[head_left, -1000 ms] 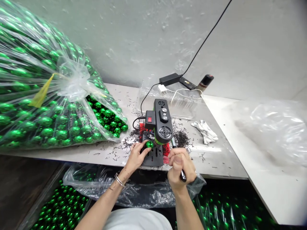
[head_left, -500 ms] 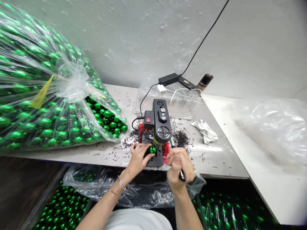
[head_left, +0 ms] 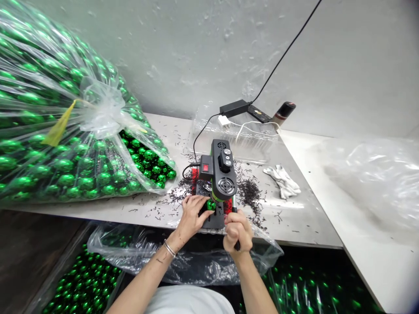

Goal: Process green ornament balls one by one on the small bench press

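A shiny green ball [head_left: 211, 204] rests on the dark base plate [head_left: 214, 221] of a small bench drill press [head_left: 224, 172]. My left hand [head_left: 194, 214] pinches the ball between thumb and fingers, directly under the press head. To the right, my right hand [head_left: 238, 232] is wrapped round the black grip of the lever [head_left: 234, 208]. The head hides where the bit meets the ball. Black shavings [head_left: 249, 190] lie around the press, and red material [head_left: 228, 206] shows beside its base.
A clear bag of green balls [head_left: 65, 165] fills the left of the table [head_left: 294, 218]. White gloves [head_left: 283, 181] lie at right. Behind the press are a clear plastic tray [head_left: 255, 148], a power adapter [head_left: 234, 107] and cables. Plastic sheeting [head_left: 190, 261] hangs at the front edge.
My right hand has swung the lever down and to the left, closer to the press. The press head sits slightly lower. My left hand still holds the ball in place.
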A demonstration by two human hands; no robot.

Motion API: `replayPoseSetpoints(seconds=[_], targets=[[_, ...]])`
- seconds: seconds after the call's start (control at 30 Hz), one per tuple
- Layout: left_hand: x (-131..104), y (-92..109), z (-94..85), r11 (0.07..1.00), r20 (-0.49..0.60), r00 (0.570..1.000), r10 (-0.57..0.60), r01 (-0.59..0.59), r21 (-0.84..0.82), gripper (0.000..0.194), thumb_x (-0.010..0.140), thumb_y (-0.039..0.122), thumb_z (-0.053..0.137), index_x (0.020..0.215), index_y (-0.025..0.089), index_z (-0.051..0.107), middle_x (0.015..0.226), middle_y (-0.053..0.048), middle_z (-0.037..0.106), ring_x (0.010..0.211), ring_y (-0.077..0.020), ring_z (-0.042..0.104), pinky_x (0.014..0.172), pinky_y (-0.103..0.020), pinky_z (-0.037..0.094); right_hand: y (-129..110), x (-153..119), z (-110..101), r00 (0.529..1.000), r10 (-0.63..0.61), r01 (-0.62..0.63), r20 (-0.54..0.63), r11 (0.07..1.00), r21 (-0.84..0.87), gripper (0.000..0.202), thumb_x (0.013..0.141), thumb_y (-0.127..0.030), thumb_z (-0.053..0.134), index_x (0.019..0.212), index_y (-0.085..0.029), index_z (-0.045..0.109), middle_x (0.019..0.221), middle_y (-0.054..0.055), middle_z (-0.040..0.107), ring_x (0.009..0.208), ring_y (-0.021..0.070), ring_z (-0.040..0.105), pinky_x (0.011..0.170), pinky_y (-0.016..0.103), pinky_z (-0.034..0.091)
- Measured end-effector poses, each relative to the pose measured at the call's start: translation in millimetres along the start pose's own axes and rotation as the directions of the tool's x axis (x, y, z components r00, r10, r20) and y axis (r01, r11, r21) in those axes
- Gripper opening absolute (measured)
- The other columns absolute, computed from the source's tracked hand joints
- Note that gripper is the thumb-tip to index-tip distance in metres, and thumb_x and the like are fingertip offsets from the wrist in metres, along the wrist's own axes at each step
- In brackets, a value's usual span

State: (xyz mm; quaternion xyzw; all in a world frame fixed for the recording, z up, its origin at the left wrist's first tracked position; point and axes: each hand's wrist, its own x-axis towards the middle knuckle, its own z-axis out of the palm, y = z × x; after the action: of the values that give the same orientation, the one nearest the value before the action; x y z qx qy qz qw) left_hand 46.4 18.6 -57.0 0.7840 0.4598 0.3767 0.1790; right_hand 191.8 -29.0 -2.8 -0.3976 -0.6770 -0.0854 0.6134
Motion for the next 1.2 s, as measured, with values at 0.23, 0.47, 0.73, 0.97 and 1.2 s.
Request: replayPoseSetpoints(seconds=[0.23, 0.47, 0.73, 0.97, 1.2], targets=[[-1.1, -0.2, 1.3, 1.000, -0.016, 1.000, 0.011, -0.011, 0.020, 0.032, 0.092, 0.036, 0.065, 0.120, 0.019, 0.065, 0.114, -0.011, 0.073, 0.112, -0.0290, 0.062, 0.106, -0.052, 0.039, 8.7, -15.4, 8.6, 0.998, 0.017, -0.014, -0.062, 0.999, 0.046, 0.033, 0.102, -0.024, 0.034, 0.071, -0.020, 0.046, 0.076, 0.000, 0.055, 0.064, 0.0114, 0.054, 0.068, 0.034, 0.050], [-1.5, -0.5, 1.6, 1.000, -0.021, 1.000, 0.019, -0.018, 0.009, 0.031, 0.093, 0.035, 0.064, 0.120, 0.019, 0.064, 0.113, -0.011, 0.073, 0.112, -0.0282, 0.062, 0.105, -0.051, 0.040, 12.6, -21.5, 13.1, 0.998, 0.008, -0.006, -0.059, 1.000, 0.031, 0.034, 0.103, -0.025, 0.031, 0.072, -0.021, 0.044, 0.077, -0.001, 0.053, 0.068, 0.0108, 0.060, 0.080, 0.035, 0.053], [2.2, -1.3, 4.0, 0.998, -0.024, 1.000, -0.018, 0.017, -0.057, 0.031, 0.092, 0.036, 0.065, 0.119, 0.020, 0.066, 0.115, -0.012, 0.073, 0.114, -0.0290, 0.062, 0.106, -0.055, 0.040, -8.6, 15.7, -0.8, 0.998, 0.054, -0.053, -0.045, 0.998, 0.019, 0.033, 0.099, -0.016, 0.038, 0.066, -0.020, 0.043, 0.068, -0.002, 0.051, 0.059, 0.0104, 0.050, 0.063, 0.030, 0.046], [-33.1, 11.5, -15.7, 0.995, 0.021, 0.998, 0.065, -0.064, -0.079, 0.036, 0.095, 0.030, 0.059, 0.129, 0.021, 0.060, 0.118, -0.014, 0.070, 0.119, -0.0304, 0.059, 0.104, -0.053, 0.044, -39.3, 75.1, -13.4, 0.958, 0.286, -0.283, -0.011, 0.952, 0.113, 0.030, 0.093, -0.008, 0.047, 0.065, -0.019, 0.047, 0.063, -0.002, 0.049, 0.059, 0.0114, 0.051, 0.056, 0.028, 0.039], [-26.3, 2.8, -51.1, 0.983, -0.074, 0.991, 0.108, -0.096, 0.156, 0.055, 0.095, 0.049, 0.056, 0.138, 0.016, 0.052, 0.131, -0.019, 0.063, 0.123, -0.0328, 0.056, 0.103, -0.051, 0.043, -31.2, 55.4, -4.5, 0.978, 0.192, -0.183, -0.087, 0.978, 0.103, 0.030, 0.090, -0.004, 0.049, 0.064, -0.019, 0.046, 0.061, -0.001, 0.050, 0.059, 0.0117, 0.052, 0.055, 0.028, 0.038]])
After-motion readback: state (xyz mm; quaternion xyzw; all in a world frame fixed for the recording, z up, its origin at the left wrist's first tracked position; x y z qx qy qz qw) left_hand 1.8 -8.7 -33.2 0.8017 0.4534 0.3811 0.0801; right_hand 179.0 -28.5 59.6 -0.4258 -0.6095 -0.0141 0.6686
